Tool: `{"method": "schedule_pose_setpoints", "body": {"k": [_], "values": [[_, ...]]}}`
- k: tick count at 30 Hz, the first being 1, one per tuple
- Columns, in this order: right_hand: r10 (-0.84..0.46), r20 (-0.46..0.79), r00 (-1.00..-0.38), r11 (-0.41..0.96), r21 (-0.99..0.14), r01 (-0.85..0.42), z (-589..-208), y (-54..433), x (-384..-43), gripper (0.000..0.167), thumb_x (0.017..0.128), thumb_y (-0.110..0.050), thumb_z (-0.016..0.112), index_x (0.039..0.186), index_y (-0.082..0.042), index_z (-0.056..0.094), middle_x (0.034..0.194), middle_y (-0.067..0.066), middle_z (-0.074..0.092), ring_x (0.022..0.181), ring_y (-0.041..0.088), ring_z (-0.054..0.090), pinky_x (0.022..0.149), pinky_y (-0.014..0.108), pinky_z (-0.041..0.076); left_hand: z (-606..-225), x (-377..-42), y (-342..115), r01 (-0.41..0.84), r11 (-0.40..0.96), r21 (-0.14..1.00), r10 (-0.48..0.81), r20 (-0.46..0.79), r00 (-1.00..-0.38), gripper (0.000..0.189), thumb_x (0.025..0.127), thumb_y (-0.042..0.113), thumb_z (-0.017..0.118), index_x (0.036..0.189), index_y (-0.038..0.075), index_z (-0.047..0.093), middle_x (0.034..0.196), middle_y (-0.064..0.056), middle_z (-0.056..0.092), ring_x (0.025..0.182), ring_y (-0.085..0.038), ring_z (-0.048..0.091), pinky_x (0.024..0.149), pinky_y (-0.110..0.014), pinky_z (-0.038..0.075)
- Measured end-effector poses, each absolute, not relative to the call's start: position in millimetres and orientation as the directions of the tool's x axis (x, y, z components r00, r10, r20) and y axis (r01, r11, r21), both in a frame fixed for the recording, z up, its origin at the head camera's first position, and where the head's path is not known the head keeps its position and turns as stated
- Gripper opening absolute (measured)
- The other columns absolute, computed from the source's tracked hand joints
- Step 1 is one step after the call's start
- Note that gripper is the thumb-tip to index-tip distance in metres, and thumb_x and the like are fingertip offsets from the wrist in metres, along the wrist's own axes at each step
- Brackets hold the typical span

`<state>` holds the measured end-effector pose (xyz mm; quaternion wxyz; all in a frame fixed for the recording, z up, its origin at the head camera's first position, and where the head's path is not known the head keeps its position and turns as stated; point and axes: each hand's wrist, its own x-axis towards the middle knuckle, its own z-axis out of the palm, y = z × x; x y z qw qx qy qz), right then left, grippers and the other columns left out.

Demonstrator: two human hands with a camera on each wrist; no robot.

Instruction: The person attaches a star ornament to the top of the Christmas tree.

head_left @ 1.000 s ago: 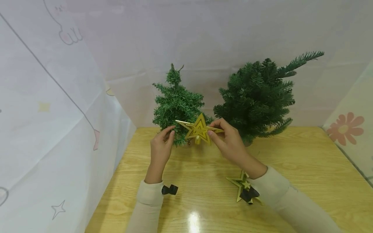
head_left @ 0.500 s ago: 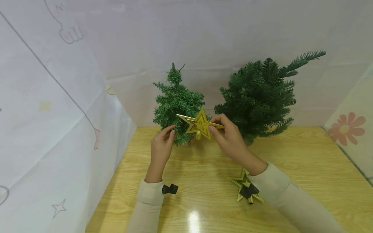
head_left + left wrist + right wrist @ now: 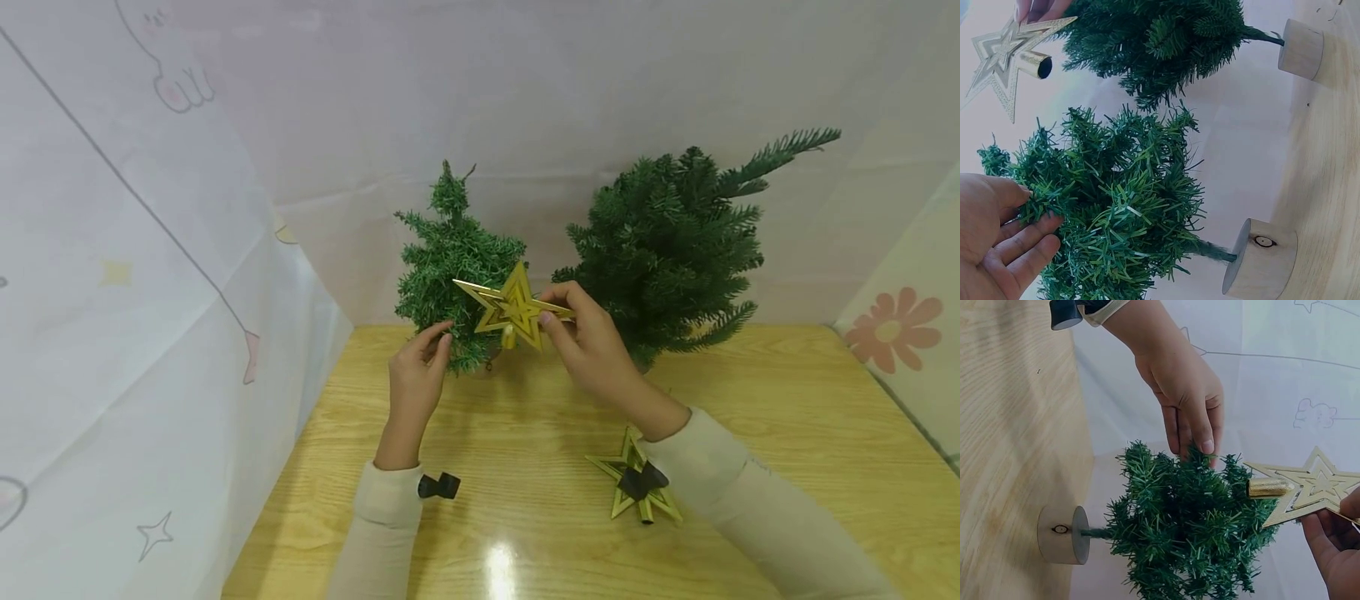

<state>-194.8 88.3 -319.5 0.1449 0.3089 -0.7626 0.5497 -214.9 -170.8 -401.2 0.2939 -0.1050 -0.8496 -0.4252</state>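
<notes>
My right hand (image 3: 588, 337) pinches one point of a gold star tree topper (image 3: 510, 307) between thumb and fingers. The star's short hollow socket (image 3: 1270, 487) hangs from its lower side, apart from the tree's tip. Behind it stands a small green Christmas tree (image 3: 457, 258) on a round wooden base (image 3: 1263, 259). At the tree's left side, my left hand (image 3: 417, 367) holds a branch between thumb and fingers; needles partly hide its fingertips (image 3: 1208, 447). The left wrist view also shows the star topper (image 3: 1007, 53) above the tree.
A darker, fuller Christmas tree (image 3: 667, 242) stands to the right, one branch sticking out. A second gold star topper (image 3: 626, 467) lies on the wooden table (image 3: 525, 467), partly hidden by the right wrist's black camera mount. Printed cloth hangs behind and at both sides.
My right hand has raised the star topper a little in front of the smaller tree. The left hand stays at the branch, almost still.
</notes>
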Motion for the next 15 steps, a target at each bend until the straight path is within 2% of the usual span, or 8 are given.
{"method": "schedule_pose_setpoints", "body": {"k": [6, 15], "values": [[-0.327, 0.567, -0.756, 0.207, -0.738, -0.643, -312.9, 88.6, -195.4, 0.019, 0.104, -0.013, 0.046, 0.121, -0.005, 0.049, 0.127, 0.008, 0.051, 0.107, 0.019, 0.060, 0.090, 0.033, 0.054, -400.1, -215.2, -170.9, 0.443, 0.619, 0.648, -0.066, 0.605, -0.793, 0.028, 0.099, 0.021, 0.060, 0.125, 0.013, 0.067, 0.111, -0.009, 0.069, 0.093, -0.019, 0.070, 0.081, -0.034, 0.058], [-0.332, 0.583, -0.741, 0.190, -0.729, -0.658, -307.4, 87.5, -196.7, 0.020, 0.105, -0.012, 0.045, 0.122, -0.003, 0.048, 0.128, 0.010, 0.050, 0.107, 0.020, 0.060, 0.092, 0.034, 0.053, -402.1, -214.7, -171.4, 0.440, 0.620, 0.649, -0.065, 0.602, -0.796, 0.029, 0.100, 0.028, 0.057, 0.125, 0.015, 0.067, 0.112, -0.007, 0.069, 0.093, -0.016, 0.070, 0.082, -0.031, 0.057]]}}
